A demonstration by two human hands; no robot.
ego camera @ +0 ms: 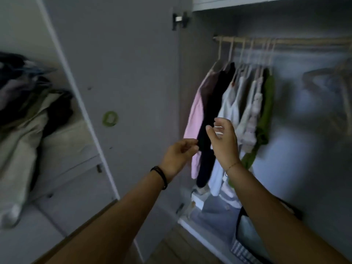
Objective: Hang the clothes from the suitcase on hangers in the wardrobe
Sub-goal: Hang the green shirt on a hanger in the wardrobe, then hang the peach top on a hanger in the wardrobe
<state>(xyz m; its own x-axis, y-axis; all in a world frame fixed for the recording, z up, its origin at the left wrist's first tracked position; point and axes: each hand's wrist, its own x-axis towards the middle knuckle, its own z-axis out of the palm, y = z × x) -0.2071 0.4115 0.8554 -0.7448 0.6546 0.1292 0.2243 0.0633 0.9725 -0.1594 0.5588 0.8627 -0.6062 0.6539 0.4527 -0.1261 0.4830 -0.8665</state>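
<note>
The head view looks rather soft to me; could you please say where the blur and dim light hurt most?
Head view: dim throughout; heavy motion blur at the right, where the hanger smears; the clothes pile at left is streaked too; the wide lens bows the door edge; both hands and the black garment stay readable.

We see a grey open door (122,77) in dim light, a green sticker (110,118) on its face. Left of the door stand white drawers (68,168). Below the door, wooden floor (171,246) shows. Right of the door, a pale shelf (247,2) runs overhead.
</note>
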